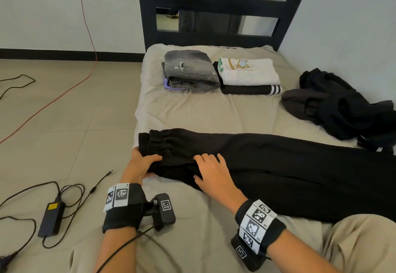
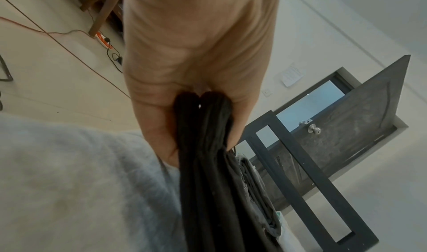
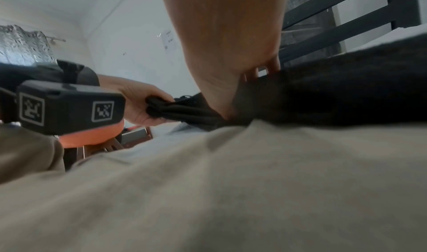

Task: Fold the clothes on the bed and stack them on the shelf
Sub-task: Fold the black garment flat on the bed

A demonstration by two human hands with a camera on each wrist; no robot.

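Note:
Black trousers [image 1: 278, 165] lie lengthwise across the beige mattress [image 1: 192, 112], waistband at the left. My left hand [image 1: 142, 163] grips the gathered waistband edge, thumb on top; the left wrist view shows the black trousers [image 2: 208, 164] pinched in that left hand [image 2: 184, 73]. My right hand [image 1: 211, 170] lies flat on the cloth just right of the waistband, fingers straight. In the right wrist view the right hand [image 3: 231, 64] presses on the black trousers [image 3: 323, 95], with the left hand [image 3: 143, 106] beyond. A folded grey stack [image 1: 190, 71] and a folded white shirt over dark clothes [image 1: 248, 73] sit further back.
A heap of unfolded dark clothes [image 1: 342, 105] lies at the mattress's right edge. A black frame [image 1: 214, 11] stands against the wall behind. A power adapter [image 1: 51, 217] with cables and a red cable [image 1: 85, 26] lie on the tiled floor at left. My beige-trousered knee [image 1: 353, 247] is at lower right.

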